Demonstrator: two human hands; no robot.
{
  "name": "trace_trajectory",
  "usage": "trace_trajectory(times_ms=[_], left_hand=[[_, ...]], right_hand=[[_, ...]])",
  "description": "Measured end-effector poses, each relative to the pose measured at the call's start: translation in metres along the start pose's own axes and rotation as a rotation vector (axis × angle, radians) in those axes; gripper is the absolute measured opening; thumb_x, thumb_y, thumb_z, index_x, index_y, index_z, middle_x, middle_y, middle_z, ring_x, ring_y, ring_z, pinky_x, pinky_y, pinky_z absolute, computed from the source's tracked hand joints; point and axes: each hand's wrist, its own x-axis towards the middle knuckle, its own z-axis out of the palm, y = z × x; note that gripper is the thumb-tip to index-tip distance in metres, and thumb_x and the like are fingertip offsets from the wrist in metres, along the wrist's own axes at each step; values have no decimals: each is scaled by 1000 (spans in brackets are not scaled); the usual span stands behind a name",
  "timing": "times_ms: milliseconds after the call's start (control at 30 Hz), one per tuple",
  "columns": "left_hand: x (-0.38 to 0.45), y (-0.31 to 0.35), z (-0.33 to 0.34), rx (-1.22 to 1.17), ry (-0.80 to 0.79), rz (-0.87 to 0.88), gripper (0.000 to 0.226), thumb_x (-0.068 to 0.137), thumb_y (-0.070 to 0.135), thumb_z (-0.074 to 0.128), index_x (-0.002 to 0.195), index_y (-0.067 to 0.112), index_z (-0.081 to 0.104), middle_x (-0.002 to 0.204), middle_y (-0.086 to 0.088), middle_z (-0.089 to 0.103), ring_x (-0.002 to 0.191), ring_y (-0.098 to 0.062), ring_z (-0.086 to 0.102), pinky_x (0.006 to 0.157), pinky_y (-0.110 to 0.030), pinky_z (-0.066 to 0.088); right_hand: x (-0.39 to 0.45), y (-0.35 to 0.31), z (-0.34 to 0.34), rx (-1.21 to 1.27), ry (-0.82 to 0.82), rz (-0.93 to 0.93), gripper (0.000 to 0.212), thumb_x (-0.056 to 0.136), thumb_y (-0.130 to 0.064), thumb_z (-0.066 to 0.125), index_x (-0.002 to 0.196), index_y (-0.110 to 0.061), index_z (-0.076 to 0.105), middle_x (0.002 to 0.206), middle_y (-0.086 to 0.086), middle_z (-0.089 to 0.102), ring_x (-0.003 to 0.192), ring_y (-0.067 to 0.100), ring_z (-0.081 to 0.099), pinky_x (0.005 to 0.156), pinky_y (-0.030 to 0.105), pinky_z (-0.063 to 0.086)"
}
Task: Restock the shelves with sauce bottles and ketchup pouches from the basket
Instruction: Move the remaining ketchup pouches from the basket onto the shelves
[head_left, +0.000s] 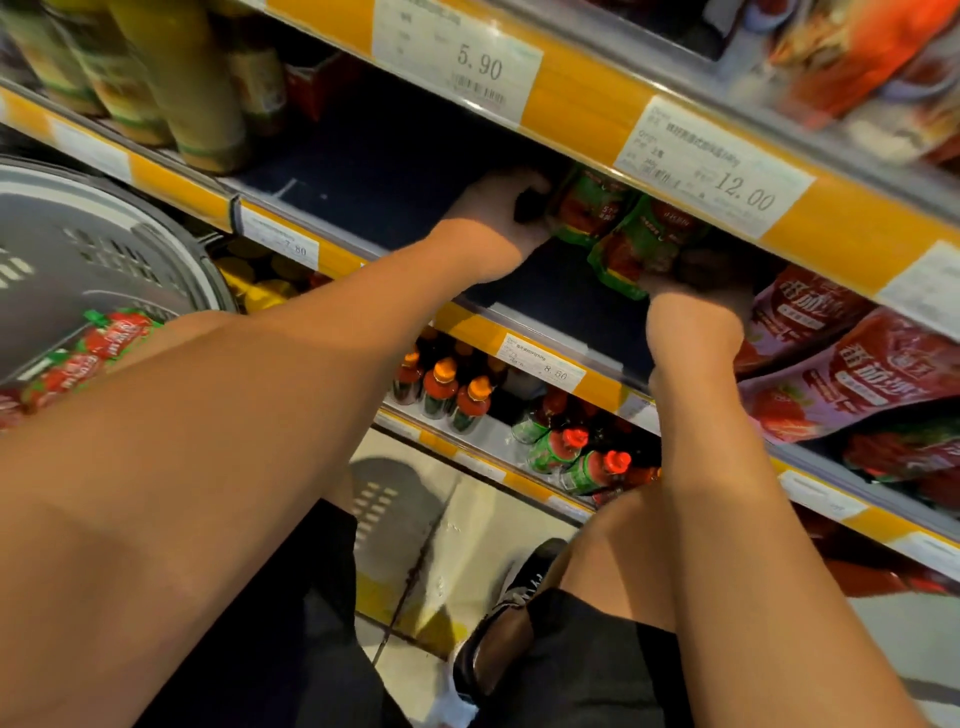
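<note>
Both arms reach into the shelf (363, 176), left hand (493, 223) and right hand (696, 306) gripping ketchup pouches (623, 234).

1. One camera sits on my head, looking forward and down along both my forearms.
2. It faces the shelves (519, 322) at close range, tilted.
3. My legs and the floor (467, 545) fill the lower edge.

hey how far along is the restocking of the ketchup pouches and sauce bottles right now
Partway. Done: bottles stand on the lower shelf, and red pouches fill the shelf to the right. In hand: the left hand and right hand are setting green-and-red ketchup pouches onto the dark middle shelf. Left: more ketchup pouches lie in the grey basket.
</note>
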Motion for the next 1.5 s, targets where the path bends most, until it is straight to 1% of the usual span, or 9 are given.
trace_trajectory(times_ms=[200,400,700,833,933,1033,1167,1333,1500], left_hand=[[-42,5,-32,-13,-62,19,43,96,42,68,137,28,62,143,-2,58,126,-23,58,102,-32,49],[-85,-6,-76,61,-39,-6,43,95,44,66,136,32,62,144,11,56,134,-7,48,104,-24,37],[-186,-25,-185,143,126,-104,37,98,41,64,134,45,59,142,22,55,135,-1,48,112,-38,45],[-258,-56,-229,113,258,-264,36,98,33,68,130,48,61,142,16,58,134,-9,52,114,-45,45],[-310,-86,-254,129,339,-359,38,97,30,70,130,48,62,140,14,61,131,-9,55,111,-48,47],[-354,-117,-273,129,403,-441,39,96,29,71,130,47,63,141,13,60,130,-7,56,111,-47,48],[-396,-156,-287,85,468,-557,38,95,25,72,129,40,64,138,7,63,121,-21,64,103,-50,53],[-423,-203,-295,63,564,-716,40,95,19,73,134,26,64,131,6,64,116,-19,63,93,-33,48],[-433,-250,-282,-54,608,-865,41,94,16,72,133,24,62,135,1,65,111,-19,66,82,-28,52]], right_hand=[[-13,-1,28,-25,-172,-279,19,85,-14,78,101,-18,71,99,5,72,90,17,66,74,24,47],[-36,-13,58,-81,-392,-436,32,88,-32,74,119,-28,68,119,-7,67,108,8,62,88,27,50],[-92,-40,121,-74,-603,-645,42,89,-34,74,129,-31,63,132,-11,61,124,7,56,102,31,47],[-125,-49,143,-122,-655,-736,40,90,-34,71,129,-34,61,131,-13,60,118,9,58,99,35,51],[-153,-53,156,-150,-684,-802,38,91,-34,72,126,-38,60,132,-14,58,116,11,59,90,30,48],[-179,-60,172,-190,-728,-884,41,92,-32,72,131,-33,61,137,-12,57,121,3,50,94,23,38],[-221,-76,199,-247,-802,-970,42,93,-30,72,133,-27,61,135,-9,60,123,5,51,100,25,41],[-281,-94,248,-355,-963,-991,45,92,-31,72,135,-26,59,138,-6,57,124,10,53,95,20,36],[-341,-87,311,-459,-1103,-900,45,93,-29,70,136,-25,57,137,-2,57,114,15,56,99,37,48]])
